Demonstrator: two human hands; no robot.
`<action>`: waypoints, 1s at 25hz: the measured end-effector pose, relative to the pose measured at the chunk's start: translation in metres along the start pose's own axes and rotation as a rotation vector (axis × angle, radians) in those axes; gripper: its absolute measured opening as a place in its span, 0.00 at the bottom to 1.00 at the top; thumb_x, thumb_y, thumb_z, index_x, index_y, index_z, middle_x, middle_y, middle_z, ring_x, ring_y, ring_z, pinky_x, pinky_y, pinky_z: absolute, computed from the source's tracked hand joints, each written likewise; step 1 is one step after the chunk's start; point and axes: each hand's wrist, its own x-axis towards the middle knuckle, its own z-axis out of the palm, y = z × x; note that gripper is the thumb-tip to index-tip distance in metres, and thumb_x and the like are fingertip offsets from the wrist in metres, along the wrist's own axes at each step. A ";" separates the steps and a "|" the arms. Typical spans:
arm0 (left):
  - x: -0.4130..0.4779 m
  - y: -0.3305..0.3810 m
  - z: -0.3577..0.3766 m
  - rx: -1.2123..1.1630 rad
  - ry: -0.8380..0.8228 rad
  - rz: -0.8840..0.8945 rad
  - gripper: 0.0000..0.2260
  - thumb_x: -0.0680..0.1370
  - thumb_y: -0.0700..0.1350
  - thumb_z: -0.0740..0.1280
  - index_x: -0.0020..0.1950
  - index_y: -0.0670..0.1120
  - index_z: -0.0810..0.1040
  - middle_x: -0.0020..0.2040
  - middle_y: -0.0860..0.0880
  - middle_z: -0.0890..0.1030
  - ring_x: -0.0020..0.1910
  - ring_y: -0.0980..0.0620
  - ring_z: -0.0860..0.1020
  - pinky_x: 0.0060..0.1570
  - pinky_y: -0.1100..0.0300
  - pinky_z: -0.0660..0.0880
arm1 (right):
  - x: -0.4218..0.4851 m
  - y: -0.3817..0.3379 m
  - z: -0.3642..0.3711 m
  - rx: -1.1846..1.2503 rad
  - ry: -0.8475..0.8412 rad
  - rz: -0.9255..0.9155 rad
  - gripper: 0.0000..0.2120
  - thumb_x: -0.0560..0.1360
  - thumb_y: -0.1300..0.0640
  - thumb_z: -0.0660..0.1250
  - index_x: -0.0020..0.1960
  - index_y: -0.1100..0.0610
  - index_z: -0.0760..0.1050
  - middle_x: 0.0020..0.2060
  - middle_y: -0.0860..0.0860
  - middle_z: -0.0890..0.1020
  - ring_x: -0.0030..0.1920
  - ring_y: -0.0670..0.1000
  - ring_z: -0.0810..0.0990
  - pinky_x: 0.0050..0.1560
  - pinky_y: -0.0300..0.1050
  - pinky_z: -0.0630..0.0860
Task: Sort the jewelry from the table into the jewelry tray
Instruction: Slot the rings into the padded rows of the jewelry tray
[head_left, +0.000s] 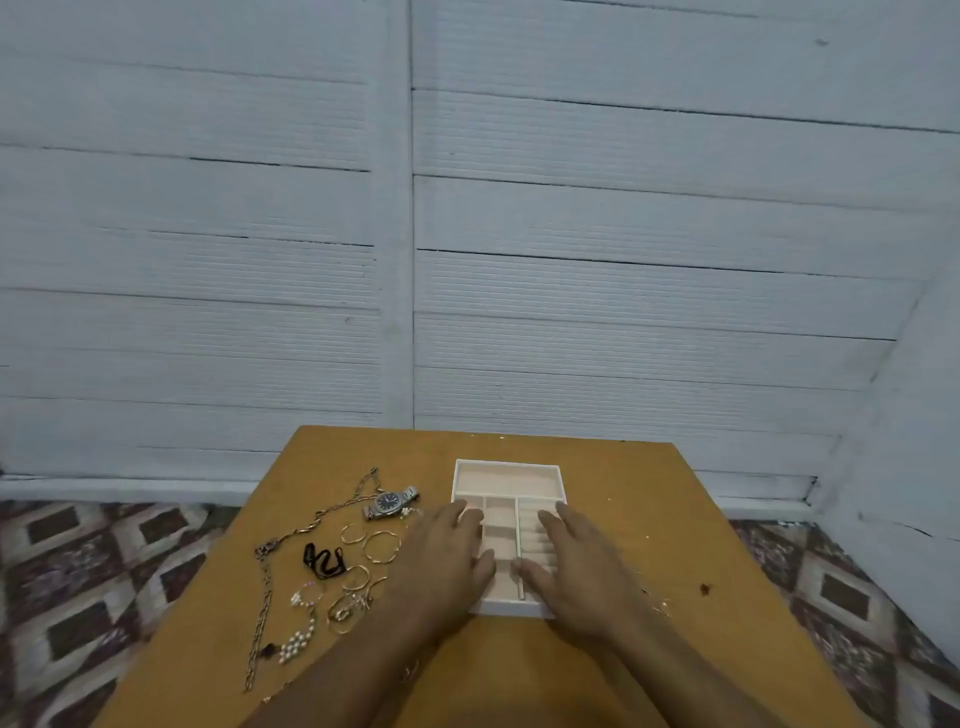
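left hand (447, 564), right hand (579, 569) flat on tray (506, 480) — fingers (470, 517) straight, empty | jewelry (324, 561) leftward

Reaches the bare left forearm (358, 670) and right forearm (680, 670) forward from the near edge, angled slightly toward each other. Lays the left hand (447, 561) palm down, fingers straight and close together, thumb spread inward. Lays the right hand (576, 566) likewise, thumb spread inward, near the left thumb but apart.
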 end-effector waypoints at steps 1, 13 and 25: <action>0.005 -0.005 0.006 -0.012 -0.015 -0.013 0.23 0.79 0.56 0.56 0.72 0.49 0.65 0.73 0.48 0.65 0.71 0.50 0.62 0.71 0.54 0.59 | 0.007 0.001 0.004 0.009 0.004 0.006 0.36 0.76 0.34 0.54 0.78 0.50 0.51 0.78 0.49 0.51 0.77 0.52 0.50 0.76 0.49 0.52; 0.015 -0.016 0.035 -0.183 -0.084 -0.065 0.26 0.82 0.57 0.52 0.77 0.47 0.54 0.79 0.47 0.49 0.77 0.50 0.49 0.74 0.56 0.49 | 0.025 0.002 0.027 0.014 -0.019 0.049 0.36 0.79 0.36 0.49 0.79 0.54 0.45 0.78 0.49 0.44 0.77 0.49 0.40 0.75 0.44 0.42; 0.000 -0.022 0.026 -0.227 -0.020 -0.002 0.21 0.80 0.38 0.53 0.74 0.42 0.63 0.77 0.45 0.58 0.75 0.48 0.57 0.73 0.60 0.52 | 0.003 0.020 0.029 0.119 0.036 -0.033 0.23 0.82 0.58 0.48 0.77 0.58 0.52 0.78 0.53 0.49 0.78 0.49 0.49 0.72 0.35 0.46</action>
